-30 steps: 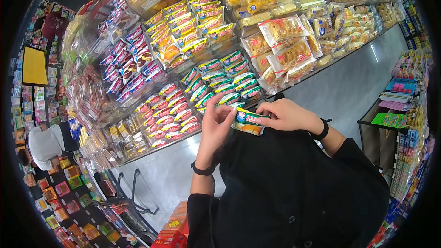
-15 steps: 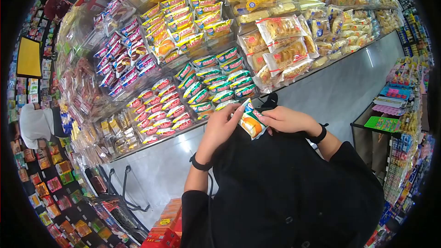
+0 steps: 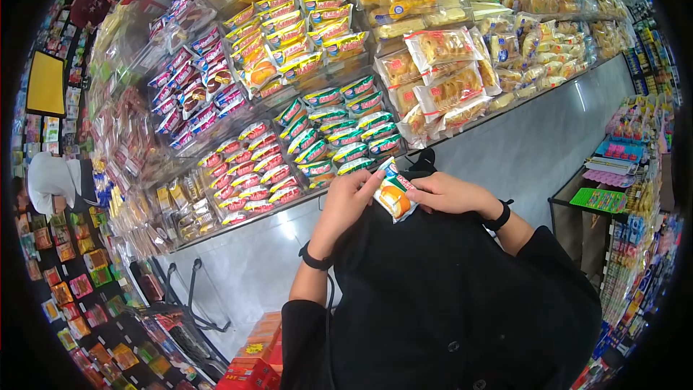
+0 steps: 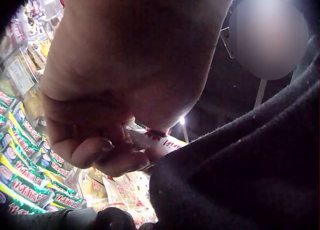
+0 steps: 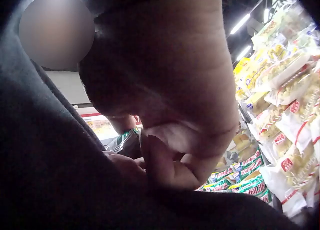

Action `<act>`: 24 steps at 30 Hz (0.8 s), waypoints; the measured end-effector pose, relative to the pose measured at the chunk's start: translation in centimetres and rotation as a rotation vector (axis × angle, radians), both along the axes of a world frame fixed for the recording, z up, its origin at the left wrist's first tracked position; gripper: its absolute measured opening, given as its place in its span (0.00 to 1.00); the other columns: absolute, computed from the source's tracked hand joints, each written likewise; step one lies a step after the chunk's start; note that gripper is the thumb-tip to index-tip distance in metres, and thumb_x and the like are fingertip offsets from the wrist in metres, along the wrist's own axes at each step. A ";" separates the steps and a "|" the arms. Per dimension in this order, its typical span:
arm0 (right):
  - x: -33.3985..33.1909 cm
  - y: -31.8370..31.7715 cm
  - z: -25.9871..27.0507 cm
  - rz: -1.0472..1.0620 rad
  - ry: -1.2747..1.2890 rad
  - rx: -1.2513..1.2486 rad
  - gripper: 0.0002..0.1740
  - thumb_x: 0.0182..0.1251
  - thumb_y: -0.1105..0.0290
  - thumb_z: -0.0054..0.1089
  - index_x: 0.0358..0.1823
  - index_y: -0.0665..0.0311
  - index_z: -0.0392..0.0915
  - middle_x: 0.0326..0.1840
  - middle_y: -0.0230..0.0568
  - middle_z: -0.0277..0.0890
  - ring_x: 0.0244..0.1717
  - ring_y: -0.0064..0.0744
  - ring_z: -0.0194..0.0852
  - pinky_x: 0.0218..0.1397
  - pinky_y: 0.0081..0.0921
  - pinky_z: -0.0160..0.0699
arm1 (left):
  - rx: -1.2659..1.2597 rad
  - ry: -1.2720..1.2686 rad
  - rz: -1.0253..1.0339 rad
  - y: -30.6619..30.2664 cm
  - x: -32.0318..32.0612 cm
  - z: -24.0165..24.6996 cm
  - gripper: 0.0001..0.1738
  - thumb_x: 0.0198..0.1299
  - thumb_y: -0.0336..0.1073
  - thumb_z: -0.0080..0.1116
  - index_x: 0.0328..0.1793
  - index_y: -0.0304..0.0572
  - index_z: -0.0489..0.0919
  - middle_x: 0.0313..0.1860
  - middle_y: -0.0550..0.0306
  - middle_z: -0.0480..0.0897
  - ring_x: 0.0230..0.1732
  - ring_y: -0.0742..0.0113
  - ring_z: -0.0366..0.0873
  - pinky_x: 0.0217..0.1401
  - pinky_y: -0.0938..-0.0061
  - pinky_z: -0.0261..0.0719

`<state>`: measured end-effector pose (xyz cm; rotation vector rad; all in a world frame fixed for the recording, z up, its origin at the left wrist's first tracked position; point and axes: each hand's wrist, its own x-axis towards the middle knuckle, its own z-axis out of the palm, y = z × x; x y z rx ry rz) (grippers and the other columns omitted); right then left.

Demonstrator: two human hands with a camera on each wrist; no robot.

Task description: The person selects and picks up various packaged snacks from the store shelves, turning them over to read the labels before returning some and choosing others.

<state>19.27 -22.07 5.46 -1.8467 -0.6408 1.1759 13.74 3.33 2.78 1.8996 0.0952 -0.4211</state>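
A small packaged snack cake (image 3: pixel 393 198), its wrapper green, white and orange, is held in front of the black shirt in the head view. My left hand (image 3: pixel 348 198) pinches its upper left edge between thumb and fingers. On the other side, my right hand (image 3: pixel 453 193) grips the packet's right edge with thumb and curled fingers. The wrapper stands tilted, its printed face toward the head camera. In the left wrist view, part of the packet (image 4: pixel 162 141) shows beneath the hand; the right wrist view catches only a dark green end (image 5: pixel 127 140).
Just beyond the hands is a display bin of green packets (image 3: pixel 350 130), beside red packets (image 3: pixel 253 177) and yellow ones (image 3: pixel 289 36). Larger bagged pastries (image 3: pixel 447 72) fill the bins at right. Red boxes (image 3: pixel 253 361) stand at lower left, near a shopping cart (image 3: pixel 170 325).
The packet has been turned from lying sideways to a steeper tilt, bringing its orange picture into view. My left hand's raised fingers have come down to its edge. Both hands still hold it.
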 end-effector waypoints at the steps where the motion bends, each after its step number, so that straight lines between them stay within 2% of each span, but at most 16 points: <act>1: 0.0 0.1 0.3 -0.011 0.021 0.010 0.30 0.84 0.44 0.44 0.36 0.66 0.75 0.24 0.36 0.77 0.27 0.32 0.77 0.36 0.31 0.74 | -0.006 -0.002 0.006 0.0 0.0 0.0 0.27 0.77 0.52 0.57 0.31 0.35 0.82 0.18 0.64 0.75 0.22 0.79 0.69 0.26 0.75 0.65; 14: -0.4 0.8 0.3 -0.061 0.121 0.117 0.27 0.86 0.47 0.43 0.41 0.64 0.75 0.25 0.30 0.76 0.28 0.22 0.73 0.35 0.25 0.72 | -0.105 -0.048 0.136 -0.1 -0.3 -0.4 0.21 0.77 0.46 0.60 0.36 0.34 0.84 0.21 0.69 0.74 0.24 0.83 0.66 0.26 0.78 0.63; 24: -1.0 1.2 2.2 -0.063 0.115 0.178 0.26 0.86 0.47 0.44 0.44 0.65 0.77 0.28 0.32 0.79 0.30 0.24 0.77 0.38 0.26 0.74 | -0.262 -0.110 0.173 0.0 -0.4 0.4 0.18 0.77 0.41 0.61 0.37 0.33 0.85 0.24 0.73 0.76 0.26 0.86 0.64 0.27 0.81 0.61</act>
